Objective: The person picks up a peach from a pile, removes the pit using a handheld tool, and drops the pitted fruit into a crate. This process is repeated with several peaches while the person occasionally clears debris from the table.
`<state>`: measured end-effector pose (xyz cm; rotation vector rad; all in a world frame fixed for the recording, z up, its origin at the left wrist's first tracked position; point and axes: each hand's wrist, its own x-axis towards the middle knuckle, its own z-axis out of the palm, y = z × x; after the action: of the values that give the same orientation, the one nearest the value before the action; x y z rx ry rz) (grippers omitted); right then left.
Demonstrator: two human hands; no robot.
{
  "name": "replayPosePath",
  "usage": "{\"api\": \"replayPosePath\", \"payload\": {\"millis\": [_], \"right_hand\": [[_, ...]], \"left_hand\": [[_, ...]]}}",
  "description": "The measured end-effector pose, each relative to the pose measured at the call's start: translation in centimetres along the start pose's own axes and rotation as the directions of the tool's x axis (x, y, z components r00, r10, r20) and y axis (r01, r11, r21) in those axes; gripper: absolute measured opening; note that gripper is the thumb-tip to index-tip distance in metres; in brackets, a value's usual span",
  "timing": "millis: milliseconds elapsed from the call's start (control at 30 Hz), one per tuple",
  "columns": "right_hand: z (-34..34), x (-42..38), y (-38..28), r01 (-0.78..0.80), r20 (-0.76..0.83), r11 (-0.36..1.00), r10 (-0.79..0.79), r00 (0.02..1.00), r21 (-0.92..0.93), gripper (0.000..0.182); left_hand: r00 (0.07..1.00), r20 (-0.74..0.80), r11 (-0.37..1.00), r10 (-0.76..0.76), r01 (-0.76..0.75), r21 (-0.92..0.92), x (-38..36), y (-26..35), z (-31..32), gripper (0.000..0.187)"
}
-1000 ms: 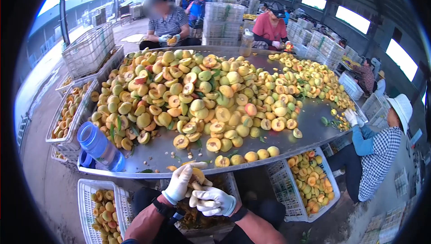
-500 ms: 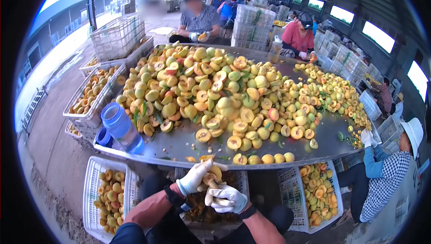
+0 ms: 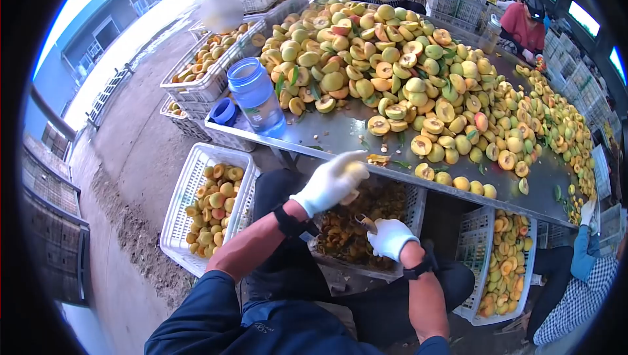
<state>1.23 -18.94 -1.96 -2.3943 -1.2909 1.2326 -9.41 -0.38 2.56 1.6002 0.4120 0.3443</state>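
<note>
My left hand [image 3: 332,184], in a white glove, is raised over the table's near edge. Its fingers curl around a yellow peach half [image 3: 354,170], mostly covered by the glove and blurred. Lower and to the right, my right hand [image 3: 391,240], also gloved, grips a small pitting tool [image 3: 366,223] by its handle; a curved metal end points up and left. Beneath both hands sits a crate [image 3: 414,214] of dark, brownish-orange fruit scraps [image 3: 386,201]. Directly beyond them, a row of peaches [image 3: 461,183] lines the table edge.
A metal table [image 3: 340,126] bears a large heap of halved peaches [image 3: 392,61]. A blue water jug [image 3: 256,100] stands at its left corner beside a blue lid [image 3: 224,112]. Peach-filled crates stand left [image 3: 186,208] and right [image 3: 476,250]. Co-workers sit around the table.
My view has swung left and down. My hands, together at the peach half before, have moved apart: the left is up, the right lower with the tool.
</note>
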Motion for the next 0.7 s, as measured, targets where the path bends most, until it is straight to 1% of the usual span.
{"api": "replayPosePath", "payload": {"millis": [33,67,133,167,200,233,267,300,333,367,400,433,467,500,533,600,633,667,700], "right_hand": [[-1.2,-0.9,-0.6,-0.06,0.083,0.995,0.053,0.995,0.08,0.038],[-1.3,-0.9,-0.1,-0.064,0.079,0.995,0.058,0.995,0.074,0.038],[-1.7,-1.1,1.5,-0.145,0.023,0.966,0.154,0.988,-0.215,0.032],[-1.6,-1.3,2.2,-0.226,-0.071,0.93,0.214,0.974,-0.29,0.03],[-1.9,-1.7,2.4,-0.28,-0.107,0.918,0.26,0.96,-0.282,0.029],[-1.5,-1.6,3.3,-0.253,-0.149,0.932,0.22,0.964,-0.259,0.029],[-1.1,-1.5,4.1,-0.227,-0.193,0.945,0.183,0.964,-0.237,0.031],[-1.2,-1.7,3.9,-0.203,-0.168,0.965,0.176,0.97,-0.163,0.031],[-1.4,-1.9,3.6,-0.181,-0.144,0.979,0.167,0.975,-0.091,0.032],[-0.8,-1.5,4.1,-0.128,-0.176,0.983,0.104,0.979,-0.129,0.033],[-0.7,-1.5,4.0,-0.081,-0.172,0.976,0.046,0.984,-0.201,0.032],[-0.8,-1.8,3.7,-0.081,-0.159,0.977,0.049,0.986,-0.197,0.032],[-0.8,-2.1,3.3,-0.076,-0.146,0.978,0.048,0.988,-0.194,0.031],[-0.7,-2.2,3.0,-0.07,-0.144,0.981,0.044,0.989,-0.183,0.031],[-0.7,-2.1,2.8,-0.055,-0.149,0.978,0.024,0.989,-0.202,0.031],[-0.9,-1.7,2.5,-0.045,-0.166,0.974,0.008,0.986,-0.22,0.031],[-0.8,-1.5,2.5,-0.021,-0.177,0.982,-0.013,0.984,-0.187,0.031],[-0.8,-1.3,2.4,0.004,-0.185,0.988,-0.033,0.982,-0.157,0.031],[-1.1,-1.4,2.1,0.0,-0.173,0.988,-0.028,0.985,-0.156,0.031]], "left_hand": [[0.937,0.094,0.803,0.336,-0.336,0.493,-0.2,-0.1,0.3,0.059],[0.829,0.308,0.455,0.467,-0.524,0.72,0.4,0.0,0.6,0.067],[0.73,0.424,0.256,0.537,-0.619,0.742,-0.1,0.4,1.8,0.074],[0.759,0.416,0.287,0.5,-0.599,0.748,-0.4,0.8,1.9,0.073],[0.788,0.414,0.315,0.455,-0.578,0.753,-1.1,2.3,1.7,0.072],[0.81,0.357,0.354,0.464,-0.539,0.764,-1.8,3.4,1.0,0.065],[0.861,0.259,0.378,0.438,-0.437,0.816,-3.0,5.1,0.2,0.057],[0.859,0.211,0.334,0.467,-0.392,0.857,-3.8,6.5,-1.2,0.05],[0.885,0.115,0.327,0.451,-0.284,0.902,-4.9,7.2,-3.0,0.046],[0.838,0.1,0.262,0.537,-0.278,0.924,-5.5,7.1,-5.4,0.042],[0.847,0.027,0.232,0.53,-0.176,0.957,-6.6,7.3,-7.4,0.039],[0.907,-0.063,0.112,0.416,0.018,0.994,-7.4,7.6,-9.7,0.038],[0.953,-0.176,-0.002,0.247,0.182,0.983,-8.4,7.4,-12.5,0.036],[0.949,-0.293,-0.146,0.113,0.307,0.94,-9.1,6.3,-15.6,0.037],[0.91,-0.413,-0.306,-0.045,0.381,0.873,-9.8,7.6,-15.7,0.041],[0.851,-0.489,-0.313,-0.192,0.419,0.852,-8.9,8.5,-16.0,0.043],[0.854,-0.484,-0.312,-0.19,0.415,0.855,-7.9,8.6,-15.4,0.043],[0.931,-0.338,-0.149,-0.134,0.319,0.936,-6.6,8.5,-14.1,0.044],[0.98,-0.195,0.011,-0.048,0.196,0.981,-5.1,8.6,-12.6,0.045]]}}
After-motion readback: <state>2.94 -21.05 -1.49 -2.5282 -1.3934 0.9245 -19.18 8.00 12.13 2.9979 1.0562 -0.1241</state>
